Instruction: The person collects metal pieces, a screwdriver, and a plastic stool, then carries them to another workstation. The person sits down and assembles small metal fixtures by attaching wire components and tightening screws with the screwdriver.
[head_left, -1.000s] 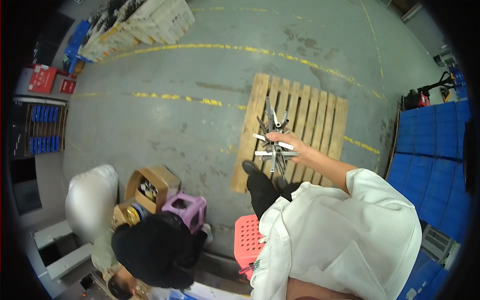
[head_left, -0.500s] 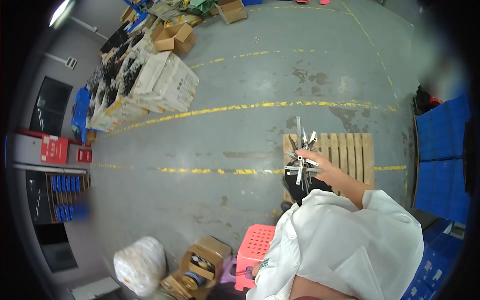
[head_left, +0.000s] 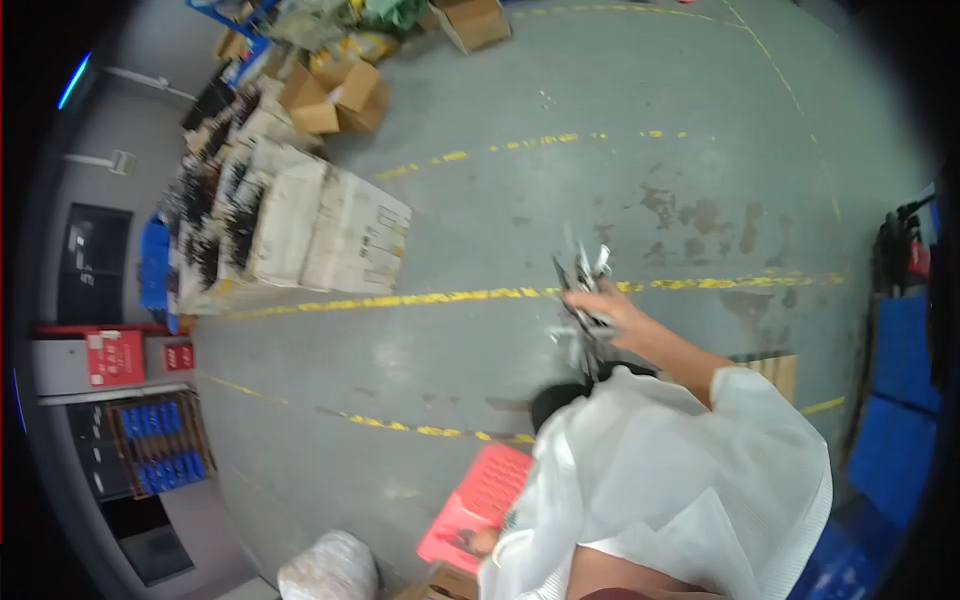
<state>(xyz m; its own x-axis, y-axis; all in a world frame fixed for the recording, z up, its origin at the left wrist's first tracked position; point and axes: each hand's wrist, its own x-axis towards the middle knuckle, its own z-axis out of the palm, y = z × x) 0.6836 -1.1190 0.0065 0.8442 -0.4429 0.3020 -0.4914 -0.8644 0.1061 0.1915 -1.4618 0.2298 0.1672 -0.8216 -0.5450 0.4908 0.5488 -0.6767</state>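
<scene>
Our right hand [head_left: 612,306] clutches bunched metal pieces [head_left: 588,324] above the floor [head_left: 470,230], gathered but not set down, while our left hand [head_left: 485,542] is at a pink stool [head_left: 486,488], its grip unclear.

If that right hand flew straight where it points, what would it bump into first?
Beyond the metal pieces in the right hand, the way looks free over the grey floor, though depth is hard to judge.

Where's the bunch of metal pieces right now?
In the head view, the metal pieces are just right of centre, in the right hand, beyond the white shirt.
</scene>
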